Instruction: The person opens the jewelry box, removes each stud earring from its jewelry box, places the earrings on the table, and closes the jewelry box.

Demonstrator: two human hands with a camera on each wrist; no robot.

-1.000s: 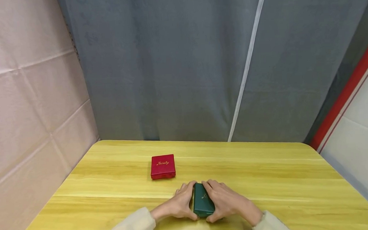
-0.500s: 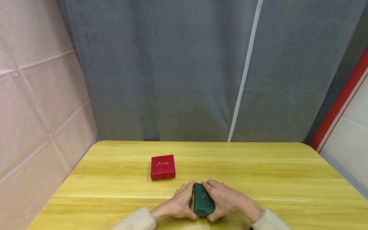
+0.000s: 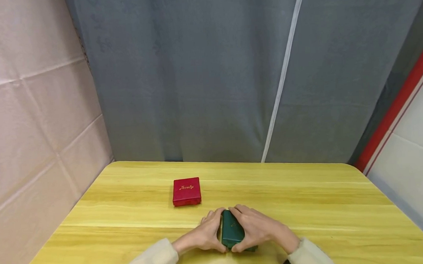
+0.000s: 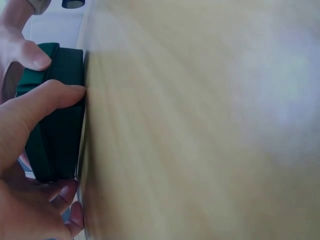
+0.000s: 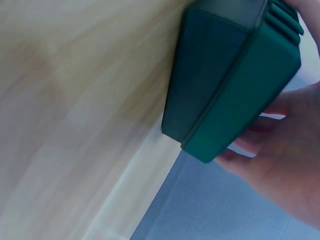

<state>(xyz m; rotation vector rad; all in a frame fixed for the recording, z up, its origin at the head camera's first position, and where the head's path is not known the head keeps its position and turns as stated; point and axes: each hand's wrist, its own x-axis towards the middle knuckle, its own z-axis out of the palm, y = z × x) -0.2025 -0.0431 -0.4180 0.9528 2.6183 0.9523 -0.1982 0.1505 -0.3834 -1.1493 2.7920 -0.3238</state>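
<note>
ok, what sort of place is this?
Likely an indoor booth set up for filming or testing, though that's a guess: a grey curtain-like backdrop behind, a creased pale pink sheet along the left, and a wood-grain table between them.

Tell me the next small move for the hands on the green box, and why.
Probably ease the lid up with the right hand while the left hand steadies the base. The lid sits on the base, with a seam between them; the right thumb is on the lid, while the left thumb reaches lower, onto the base, near the table.
</note>
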